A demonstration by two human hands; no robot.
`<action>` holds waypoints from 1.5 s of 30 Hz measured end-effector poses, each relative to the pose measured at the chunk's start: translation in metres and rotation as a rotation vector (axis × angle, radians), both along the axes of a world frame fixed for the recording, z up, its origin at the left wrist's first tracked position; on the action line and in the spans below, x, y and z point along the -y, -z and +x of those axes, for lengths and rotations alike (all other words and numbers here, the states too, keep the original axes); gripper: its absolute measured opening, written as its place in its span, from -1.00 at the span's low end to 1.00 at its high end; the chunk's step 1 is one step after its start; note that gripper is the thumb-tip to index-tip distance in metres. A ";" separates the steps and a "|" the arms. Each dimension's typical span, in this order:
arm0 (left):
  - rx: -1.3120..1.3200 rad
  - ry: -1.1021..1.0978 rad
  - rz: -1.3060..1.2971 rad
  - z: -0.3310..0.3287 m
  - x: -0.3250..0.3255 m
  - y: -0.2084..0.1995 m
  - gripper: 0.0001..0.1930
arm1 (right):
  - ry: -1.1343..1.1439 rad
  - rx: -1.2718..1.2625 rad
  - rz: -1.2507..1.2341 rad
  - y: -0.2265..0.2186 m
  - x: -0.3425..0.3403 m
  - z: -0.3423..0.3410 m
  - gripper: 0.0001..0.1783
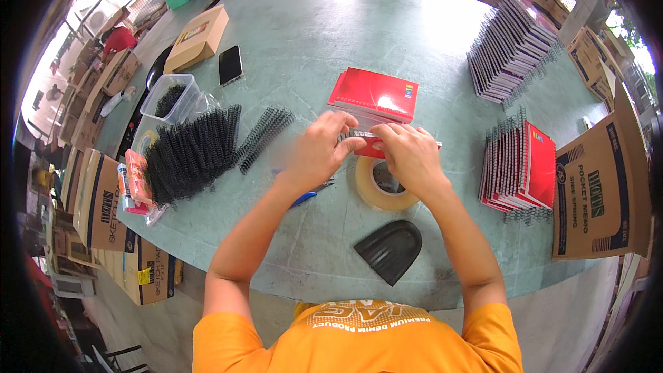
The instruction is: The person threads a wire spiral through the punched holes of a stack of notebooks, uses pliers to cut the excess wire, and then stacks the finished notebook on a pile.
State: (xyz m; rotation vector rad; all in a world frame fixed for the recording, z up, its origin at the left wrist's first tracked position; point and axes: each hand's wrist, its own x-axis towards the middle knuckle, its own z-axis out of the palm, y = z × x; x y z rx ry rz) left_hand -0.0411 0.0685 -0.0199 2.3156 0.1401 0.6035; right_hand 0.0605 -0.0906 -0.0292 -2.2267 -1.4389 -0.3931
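Observation:
Both my hands work at a small red memo notebook, tilted so its page edge faces up. My left hand pinches its left end, thumb and fingers near the spine side. My right hand grips it from above, its fingers folded over the edge. Whether a coil runs through its holes is hidden by the fingers. Just beyond lies a stack of red notebooks. A roll of clear tape lies flat under the right hand, and a black curved plastic piece sits nearer me.
To the left are a heap of black spiral coils, loose coils, a clear tub, a phone and a blue pen. At right stand bound notebooks, another tall stack and an open carton.

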 end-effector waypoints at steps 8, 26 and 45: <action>-0.008 0.011 0.060 -0.003 -0.003 0.001 -0.75 | 0.001 -0.055 0.051 -0.003 -0.002 -0.002 -0.88; -0.181 0.355 0.365 -0.046 0.064 0.022 -0.67 | 0.019 -0.345 0.200 -0.006 0.000 0.002 -0.76; -0.107 0.124 0.377 -0.026 0.029 -0.012 -0.73 | -0.134 -1.164 0.499 0.028 0.038 0.026 -0.76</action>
